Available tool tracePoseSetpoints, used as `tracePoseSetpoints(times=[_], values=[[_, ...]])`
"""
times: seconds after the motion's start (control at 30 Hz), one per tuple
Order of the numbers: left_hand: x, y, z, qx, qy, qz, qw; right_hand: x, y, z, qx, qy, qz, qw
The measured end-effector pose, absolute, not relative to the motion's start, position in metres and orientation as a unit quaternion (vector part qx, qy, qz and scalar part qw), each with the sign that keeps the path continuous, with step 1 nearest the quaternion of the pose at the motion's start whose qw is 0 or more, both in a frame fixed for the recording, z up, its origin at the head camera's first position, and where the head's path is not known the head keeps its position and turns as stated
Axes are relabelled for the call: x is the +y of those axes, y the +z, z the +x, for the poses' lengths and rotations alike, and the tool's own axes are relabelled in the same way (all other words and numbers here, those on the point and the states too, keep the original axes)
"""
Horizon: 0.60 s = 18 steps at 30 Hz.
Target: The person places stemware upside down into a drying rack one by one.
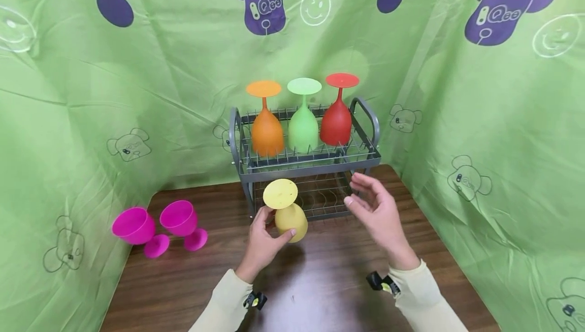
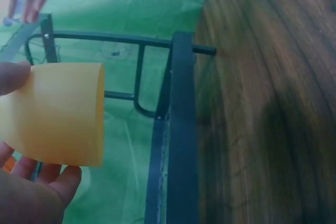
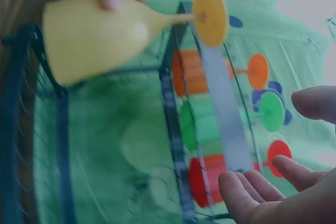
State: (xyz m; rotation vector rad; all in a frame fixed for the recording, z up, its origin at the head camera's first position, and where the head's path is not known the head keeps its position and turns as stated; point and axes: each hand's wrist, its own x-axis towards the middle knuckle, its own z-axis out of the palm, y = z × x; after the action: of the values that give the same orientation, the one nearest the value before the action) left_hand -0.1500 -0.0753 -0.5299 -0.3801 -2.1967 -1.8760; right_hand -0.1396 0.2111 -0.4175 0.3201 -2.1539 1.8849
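Note:
A yellow goblet (image 1: 292, 223) is held upside down, foot up, in front of the dish rack (image 1: 311, 171). My left hand (image 1: 267, 240) grips its bowl between thumb and fingers; in the left wrist view the bowl (image 2: 63, 114) has its rim facing the wood. To the right of the goblet, my right hand (image 1: 377, 215) is raised with fingers apart and touches nothing, close to the rack's right front. Upside down on the upper tier stand an orange goblet (image 1: 267, 134), a light green goblet (image 1: 303, 129) and a red goblet (image 1: 337, 121).
Two magenta goblets (image 1: 137, 226) stand upright on the left of the brown wooden table (image 1: 210, 271). The rack's lower wire tier (image 1: 320, 195) lies behind the yellow goblet. Green printed cloth (image 1: 192, 68) surrounds the table at the back and sides.

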Motion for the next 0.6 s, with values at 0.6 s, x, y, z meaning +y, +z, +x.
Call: tracePoseSetpoints(times=[0.6], values=[[-0.026,-0.536,-0.208,-0.783,-0.596,-0.159,0.076,0.267,-0.364,-0.208,-0.804,0.555,0.059,0.204]])
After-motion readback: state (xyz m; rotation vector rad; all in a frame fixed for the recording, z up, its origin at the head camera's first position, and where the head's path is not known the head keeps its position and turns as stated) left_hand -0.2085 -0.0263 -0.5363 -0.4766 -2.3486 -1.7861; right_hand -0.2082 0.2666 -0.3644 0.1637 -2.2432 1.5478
